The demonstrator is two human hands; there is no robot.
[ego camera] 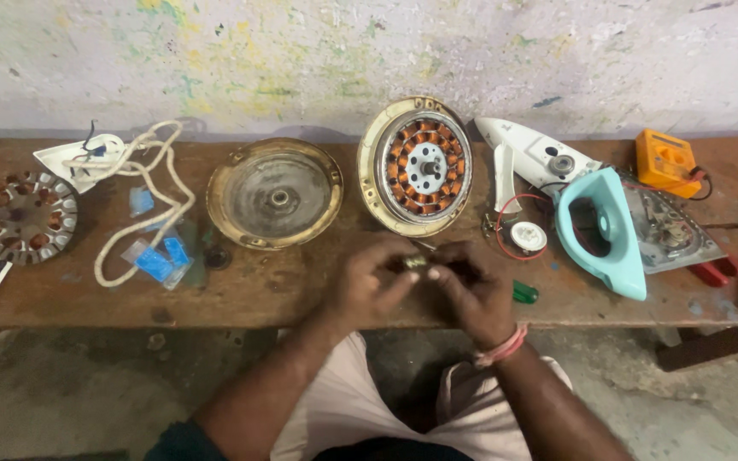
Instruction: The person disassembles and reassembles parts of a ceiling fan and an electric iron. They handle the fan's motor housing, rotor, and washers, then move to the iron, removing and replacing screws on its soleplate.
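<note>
A small brass part (414,261) is pinched between left hand (369,286) and right hand (471,290); if grip slackens, it may be dropped off the bench edge (215,318).

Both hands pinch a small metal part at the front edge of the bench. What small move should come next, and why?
Probably lift the small metal part a little and bring it back over the bench. The left hand and right hand hold it between fingertips near the front edge, so a slip could drop it to the floor. What the part is, is too small to tell.
</note>
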